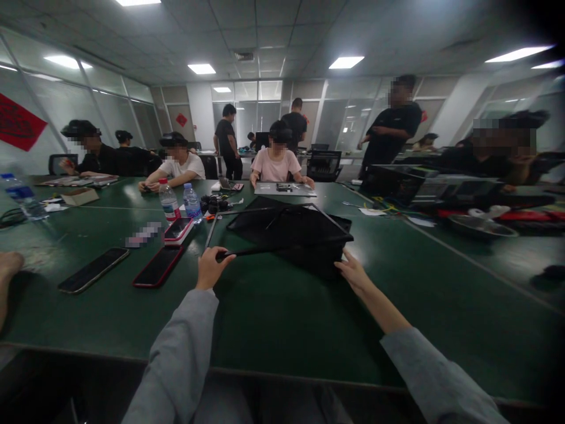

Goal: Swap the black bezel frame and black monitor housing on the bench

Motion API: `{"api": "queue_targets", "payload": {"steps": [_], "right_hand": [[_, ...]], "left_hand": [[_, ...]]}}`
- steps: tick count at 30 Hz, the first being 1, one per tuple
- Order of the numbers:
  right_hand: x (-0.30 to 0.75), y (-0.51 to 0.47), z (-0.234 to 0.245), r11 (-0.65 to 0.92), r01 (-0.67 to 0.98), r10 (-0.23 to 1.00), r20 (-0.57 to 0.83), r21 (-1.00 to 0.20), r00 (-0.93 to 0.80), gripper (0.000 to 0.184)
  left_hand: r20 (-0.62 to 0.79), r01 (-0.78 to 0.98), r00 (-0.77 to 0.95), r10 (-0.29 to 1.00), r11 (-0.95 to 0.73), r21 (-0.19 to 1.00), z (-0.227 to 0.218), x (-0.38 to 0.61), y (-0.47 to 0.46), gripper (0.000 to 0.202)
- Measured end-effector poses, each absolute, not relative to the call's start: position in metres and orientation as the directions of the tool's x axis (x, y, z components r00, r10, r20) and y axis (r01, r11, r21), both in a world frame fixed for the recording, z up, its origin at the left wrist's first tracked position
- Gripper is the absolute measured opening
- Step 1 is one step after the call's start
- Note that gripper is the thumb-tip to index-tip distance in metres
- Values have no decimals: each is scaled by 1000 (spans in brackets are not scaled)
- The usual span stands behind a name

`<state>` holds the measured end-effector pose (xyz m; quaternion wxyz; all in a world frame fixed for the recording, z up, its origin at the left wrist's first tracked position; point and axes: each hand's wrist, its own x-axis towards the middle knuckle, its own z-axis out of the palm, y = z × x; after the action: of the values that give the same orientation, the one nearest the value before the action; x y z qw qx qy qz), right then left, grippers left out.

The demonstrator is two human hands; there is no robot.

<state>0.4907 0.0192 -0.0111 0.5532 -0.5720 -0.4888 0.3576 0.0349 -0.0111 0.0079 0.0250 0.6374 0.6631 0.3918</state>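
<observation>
Head view: the black fabric box (291, 235) stands on the green table (273, 318), directly ahead of the person. Left hand (212, 268) — fingers closed around the box's near rim rod at its left end. Right hand (353, 272) — fingers extended, laid against the box's near right corner, not closed on it. Left of the box lie a red-cased phone (158, 266) and a black phone (93, 270); two water bottles (168, 200) stand behind them.
</observation>
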Motion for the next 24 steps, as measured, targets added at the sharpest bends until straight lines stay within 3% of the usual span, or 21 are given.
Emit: {"api": "queue_targets", "payload": {"steps": [4,6,9,12,16,20,24], "right_hand": [[492,39,1,-97,152,990,-79,-984,117,56],[493,50,1,-57,204,990,-29,-977,140,42],[500,62,-4,68,287,943,156,-955,295,27],[514,68,-9,112,193,891,184,-975,415,27],[525,69,-6,81,20,945,83,-997,316,41],[513,69,-7,-9,218,942,65,-976,328,37],[500,68,-19,78,392,863,259,-917,433,33]], "left_hand": [[524,872,-160,837,-129,472,12,37,-15,33],[529,887,-149,836,-124,445,14,37,-16,32],[529,902,-142,836,-111,417,15,37,-16,31],[542,913,-132,830,-111,393,14,37,-16,31],[544,923,-93,834,-132,360,14,38,-19,31],[527,927,-53,848,-154,341,13,38,-26,33],[470,929,-75,879,-110,353,11,34,-34,33]]}}
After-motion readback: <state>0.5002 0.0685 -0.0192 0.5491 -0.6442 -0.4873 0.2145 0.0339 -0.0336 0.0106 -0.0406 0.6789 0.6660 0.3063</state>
